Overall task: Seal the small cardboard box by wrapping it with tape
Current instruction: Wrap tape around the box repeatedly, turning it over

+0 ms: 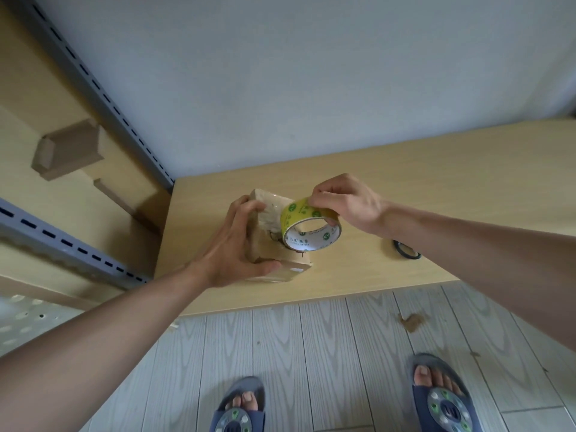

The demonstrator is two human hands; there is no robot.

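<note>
Left hand (232, 251) grips small cardboard box (274, 244) near table (436, 188) front-left corner. Right hand (346, 204) pinches tape roll (307, 226) touching box at 3 o'clock. Dark ring (406, 249) further at 3; table beyond is open.

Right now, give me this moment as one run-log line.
left hand: grips cardboard box on table | right hand: holds tape roll against box | stage: wrapping

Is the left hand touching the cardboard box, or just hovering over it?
Touching. The head view shows the left hand clamped on the cardboard box: fingers wrap its far top edge and the thumb presses its near edge, with no gap.
</note>
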